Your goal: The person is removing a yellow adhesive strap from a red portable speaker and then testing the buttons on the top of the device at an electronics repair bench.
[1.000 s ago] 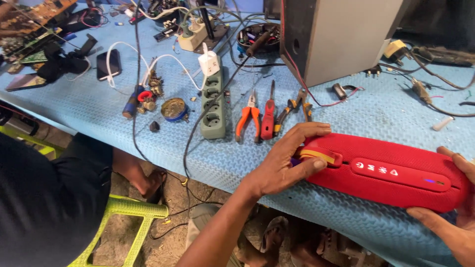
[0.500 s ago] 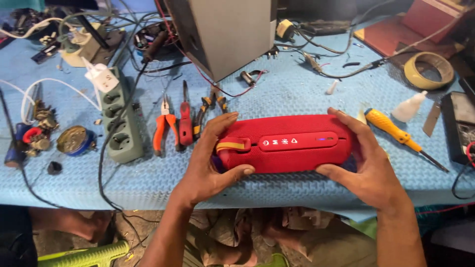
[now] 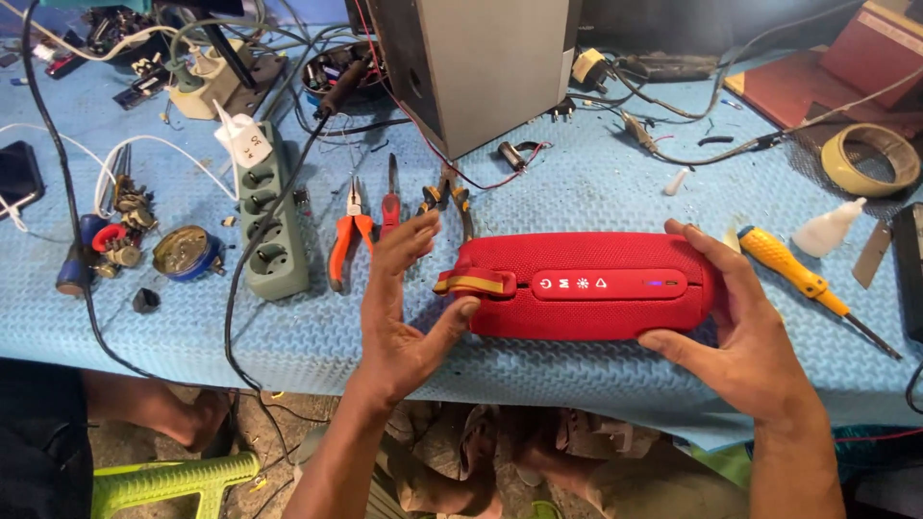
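A red cylindrical speaker lies on its side on the blue mat, near the table's front edge. It has a row of white buttons on top and an orange-and-red strap at its left end. My right hand wraps around the speaker's right end, thumb below and fingers over the top. My left hand is at the left end with its fingers spread and lifted. Only its thumb touches the speaker, below the strap.
Orange-handled pliers and other small pliers lie left of the speaker, beside a green power strip. A grey box stands behind. A yellow screwdriver, glue bottle and tape roll are on the right. Cables cover the back.
My left hand has let go of the speaker's left end and spread its fingers. The right hand keeps its hold, and the speaker now sits more central in view.
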